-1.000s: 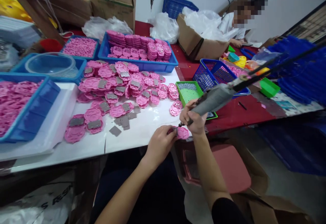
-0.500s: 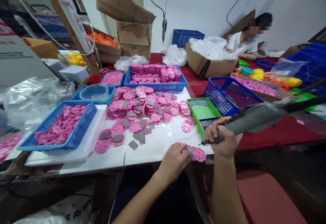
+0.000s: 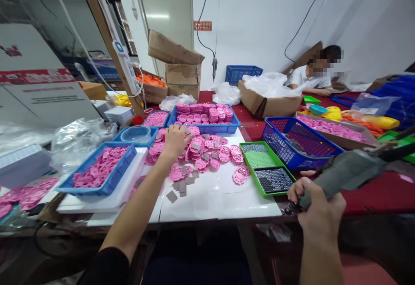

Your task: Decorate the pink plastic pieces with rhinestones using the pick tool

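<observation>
My left hand [image 3: 177, 141] reaches over the far left of a heap of pink plastic parts [image 3: 196, 151], fingers stretched out and apart over the parts. Any contact under its fingertips is hidden. Many parts in the heap carry small grey plates [image 3: 180, 186], and more plates lie loose on the white table top. My right hand [image 3: 319, 203] is wrapped round a grey electric screwdriver [image 3: 348, 174], its tip pointing down and left at the table's front edge. Just left of the tip stands a green tray [image 3: 248, 164] with screws and a black perforated block [image 3: 272, 179].
A blue tray of stacked pink parts [image 3: 207, 128] stands behind the heap. Another blue tray [image 3: 97, 190] with small pink pieces sits to the left. Right of the green tray is a blue basket [image 3: 280, 153]. A person [image 3: 311, 75] sits at the far right.
My left hand has moved from the front edge, where it held a pink part, up and left to the heap. The screwdriver in my right hand has shifted right and down. The view has tilted up.
</observation>
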`<action>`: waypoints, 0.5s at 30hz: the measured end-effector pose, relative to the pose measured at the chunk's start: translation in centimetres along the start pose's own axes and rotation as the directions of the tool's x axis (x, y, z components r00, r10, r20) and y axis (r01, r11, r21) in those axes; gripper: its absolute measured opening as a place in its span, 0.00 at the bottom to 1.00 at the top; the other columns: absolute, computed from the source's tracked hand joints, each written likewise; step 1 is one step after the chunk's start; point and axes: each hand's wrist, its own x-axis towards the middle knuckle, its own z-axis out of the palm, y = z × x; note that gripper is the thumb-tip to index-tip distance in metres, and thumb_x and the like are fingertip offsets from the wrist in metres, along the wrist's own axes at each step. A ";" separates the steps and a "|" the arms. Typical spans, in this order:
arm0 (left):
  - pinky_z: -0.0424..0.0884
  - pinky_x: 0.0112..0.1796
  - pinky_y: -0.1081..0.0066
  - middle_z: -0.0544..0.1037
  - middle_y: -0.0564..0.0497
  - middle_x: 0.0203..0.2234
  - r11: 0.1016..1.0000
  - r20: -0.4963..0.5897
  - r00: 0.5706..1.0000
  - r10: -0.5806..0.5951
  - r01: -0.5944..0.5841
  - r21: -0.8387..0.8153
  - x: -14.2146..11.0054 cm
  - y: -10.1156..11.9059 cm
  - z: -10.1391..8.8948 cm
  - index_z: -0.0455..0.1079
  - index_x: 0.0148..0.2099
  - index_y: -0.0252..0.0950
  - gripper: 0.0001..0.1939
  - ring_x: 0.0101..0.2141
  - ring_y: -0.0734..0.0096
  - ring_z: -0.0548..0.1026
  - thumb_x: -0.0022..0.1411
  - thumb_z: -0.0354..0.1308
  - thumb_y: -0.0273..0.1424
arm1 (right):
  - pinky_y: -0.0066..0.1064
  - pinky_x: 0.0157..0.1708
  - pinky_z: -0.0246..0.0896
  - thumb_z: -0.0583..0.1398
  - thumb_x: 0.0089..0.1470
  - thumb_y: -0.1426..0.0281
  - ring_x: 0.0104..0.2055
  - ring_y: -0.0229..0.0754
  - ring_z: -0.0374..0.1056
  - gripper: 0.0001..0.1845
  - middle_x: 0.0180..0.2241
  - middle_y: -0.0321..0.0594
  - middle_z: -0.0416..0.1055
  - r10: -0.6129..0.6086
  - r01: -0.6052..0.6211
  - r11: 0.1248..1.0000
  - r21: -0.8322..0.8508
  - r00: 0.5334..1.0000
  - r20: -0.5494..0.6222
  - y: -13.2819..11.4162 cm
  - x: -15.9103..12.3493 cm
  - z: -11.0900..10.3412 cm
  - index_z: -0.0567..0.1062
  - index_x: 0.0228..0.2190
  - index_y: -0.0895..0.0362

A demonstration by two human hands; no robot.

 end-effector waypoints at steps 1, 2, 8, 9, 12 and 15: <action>0.66 0.52 0.46 0.77 0.34 0.45 1.000 -0.001 1.000 -0.013 0.013 0.019 0.7 -0.4 0.0 0.73 0.48 0.32 0.15 0.51 0.43 0.70 0.72 0.56 0.41 | 0.27 0.15 0.52 0.70 0.43 0.65 0.15 0.34 0.57 0.14 0.16 0.26 0.61 0.010 -0.010 1.000 -0.001 1.000 0.007 0.1 -0.1 -0.2 0.74 0.31 0.55; 0.67 0.52 0.46 0.77 0.33 0.45 0.999 0.005 1.000 -0.009 0.008 0.031 1.0 -0.5 0.0 0.73 0.48 0.32 0.15 0.51 0.42 0.70 0.72 0.57 0.40 | 0.27 0.15 0.53 0.71 0.43 0.65 0.15 0.34 0.58 0.15 0.16 0.27 0.61 0.025 -0.025 1.000 0.003 1.000 0.013 0.2 -0.1 -0.3 0.74 0.32 0.56; 0.70 0.50 0.54 0.79 0.41 0.46 0.959 0.114 0.952 0.285 -0.282 -0.045 -4.3 3.4 2.3 0.75 0.45 0.35 0.06 0.49 0.52 0.74 0.68 0.62 0.31 | 0.26 0.15 0.53 0.73 0.41 0.66 0.16 0.34 0.58 0.16 0.16 0.28 0.62 0.047 -0.045 0.997 0.063 0.999 -0.021 0.8 0.0 -1.0 0.75 0.32 0.56; 0.70 0.50 0.55 0.80 0.42 0.46 0.939 0.128 0.930 0.344 -0.337 -0.073 -5.6 4.3 2.7 0.75 0.44 0.36 0.05 0.50 0.53 0.75 0.67 0.63 0.30 | 0.26 0.15 0.53 0.73 0.41 0.66 0.16 0.35 0.58 0.17 0.16 0.28 0.62 0.050 -0.048 0.997 0.068 0.998 -0.031 0.9 0.1 -1.0 0.75 0.31 0.56; 0.72 0.49 0.58 0.81 0.46 0.46 0.867 0.142 0.858 0.494 -0.473 -0.158 -9.0 7.2 2.8 0.75 0.45 0.38 0.06 0.50 0.57 0.76 0.65 0.65 0.29 | 0.26 0.15 0.53 0.73 0.41 0.65 0.15 0.35 0.59 0.17 0.16 0.28 0.62 0.072 -0.069 0.995 0.067 0.997 -0.035 1.1 0.2 -1.0 0.75 0.32 0.55; 0.72 0.50 0.60 0.81 0.48 0.47 0.756 0.090 0.770 0.631 -0.586 -0.291 -11.2 9.7 0.8 0.74 0.45 0.38 0.05 0.50 0.61 0.77 0.67 0.63 0.31 | 0.26 0.15 0.53 0.73 0.41 0.64 0.16 0.35 0.59 0.18 0.16 0.29 0.63 0.079 -0.076 0.995 0.064 0.996 -0.037 1.6 0.2 -1.1 0.75 0.32 0.56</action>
